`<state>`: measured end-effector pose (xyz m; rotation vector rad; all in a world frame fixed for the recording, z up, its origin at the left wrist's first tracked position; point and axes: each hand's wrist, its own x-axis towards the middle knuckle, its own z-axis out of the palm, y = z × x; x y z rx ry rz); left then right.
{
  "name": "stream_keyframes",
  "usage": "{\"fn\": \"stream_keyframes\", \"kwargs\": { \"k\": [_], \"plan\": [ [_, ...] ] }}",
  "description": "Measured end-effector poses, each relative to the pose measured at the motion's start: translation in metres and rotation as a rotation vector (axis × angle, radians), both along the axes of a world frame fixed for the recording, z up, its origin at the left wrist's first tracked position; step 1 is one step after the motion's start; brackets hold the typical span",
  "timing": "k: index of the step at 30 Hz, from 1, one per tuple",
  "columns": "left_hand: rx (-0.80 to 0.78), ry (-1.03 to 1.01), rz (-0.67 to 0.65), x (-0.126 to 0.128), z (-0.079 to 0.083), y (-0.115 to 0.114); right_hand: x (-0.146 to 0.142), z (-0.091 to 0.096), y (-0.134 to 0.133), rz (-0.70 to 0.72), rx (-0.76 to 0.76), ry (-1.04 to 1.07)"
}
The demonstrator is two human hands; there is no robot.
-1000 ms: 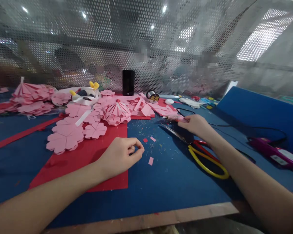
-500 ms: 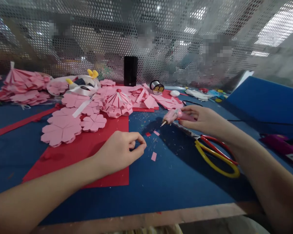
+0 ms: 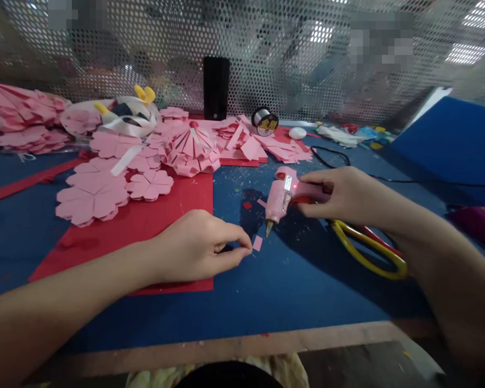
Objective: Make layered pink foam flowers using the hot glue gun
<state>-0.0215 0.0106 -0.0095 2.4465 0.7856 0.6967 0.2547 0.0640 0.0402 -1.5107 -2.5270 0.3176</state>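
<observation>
My right hand (image 3: 339,194) grips a pink hot glue gun (image 3: 282,196) by its handle, the metal nozzle tilted down just above the blue table. Thumb and forefinger of my left hand (image 3: 202,245) are pinched together; whatever is between them, if anything, is too small to make out. Those fingertips are at the left edge of a small pink paper piece (image 3: 257,243), touching it or nearly so. Beneath my left hand lies a red paper sheet (image 3: 186,202). Scissors (image 3: 367,250) with yellow and red handles lie partly hidden under my right hand and wrist.
Pink paper flowers (image 3: 92,194) and a pleated pink paper piece (image 3: 193,151) stand left of centre. Behind are a black phone (image 3: 216,89), a thread spool (image 3: 265,122) and perforated mesh. A black cord (image 3: 420,182) crosses the right, near a blue board (image 3: 452,143).
The glue gun has swung from pointing left to nozzle down, closer to the small pink piece. My left fingertips have moved right to that piece's edge. The view has tipped downward.
</observation>
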Motion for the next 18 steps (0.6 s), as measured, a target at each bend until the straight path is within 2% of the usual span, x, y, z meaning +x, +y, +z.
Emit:
{"fn": "stream_keyframes", "kwargs": {
  "k": [5, 12, 18],
  "plan": [
    [0.113, 0.022, -0.036, -0.002, -0.006, 0.001, -0.001, -0.005, 0.001, 0.04, 0.053, -0.012],
    [0.362, 0.079, -0.053, -0.002, -0.012, -0.001, -0.003, -0.009, -0.001, 0.067, 0.071, -0.01],
    [0.397, 0.115, -0.037, 0.0, -0.012, -0.001, -0.004, -0.009, 0.0, 0.09, 0.079, -0.009]
  ]
}}
